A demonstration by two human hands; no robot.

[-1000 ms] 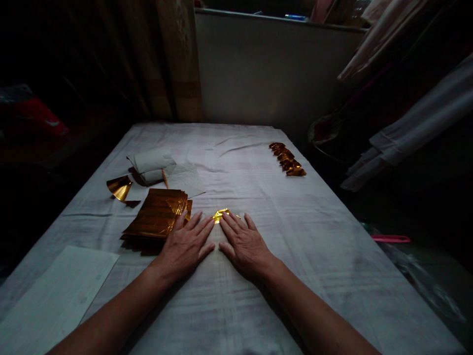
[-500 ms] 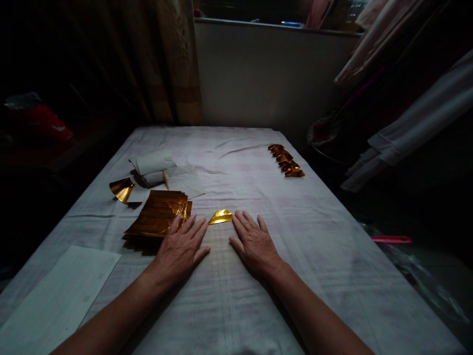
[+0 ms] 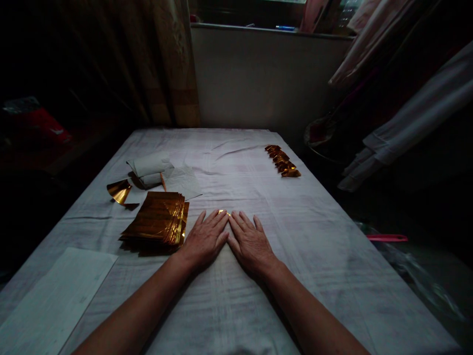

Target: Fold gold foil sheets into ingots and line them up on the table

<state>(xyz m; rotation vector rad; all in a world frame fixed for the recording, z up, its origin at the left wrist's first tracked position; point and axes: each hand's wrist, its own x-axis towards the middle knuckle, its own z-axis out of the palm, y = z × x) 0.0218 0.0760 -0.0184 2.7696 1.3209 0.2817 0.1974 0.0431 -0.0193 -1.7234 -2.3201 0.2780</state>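
My left hand lies flat, fingers stretched out, over a small folded piece of gold foil paper. Most of that piece is hidden; only a bright strip shows at the fingertips. My right hand is also flat, its fingertips at the right end of the foil piece and its thumb close to the left thumb. Left of my hands sits a stack of gold foil sheets. A row of several folded gold foil pieces lies toward the far right edge.
The cloth-covered table also bears a curled gold strip, grey-white folded paper and a pale sheet at the near left. A curtain hangs behind. Hanging clothes and a pink handle are off the right side.
My left hand has slid right, off the edge of the foil stack and onto the folded piece, covering most of it. My right hand has stayed nearly in place.
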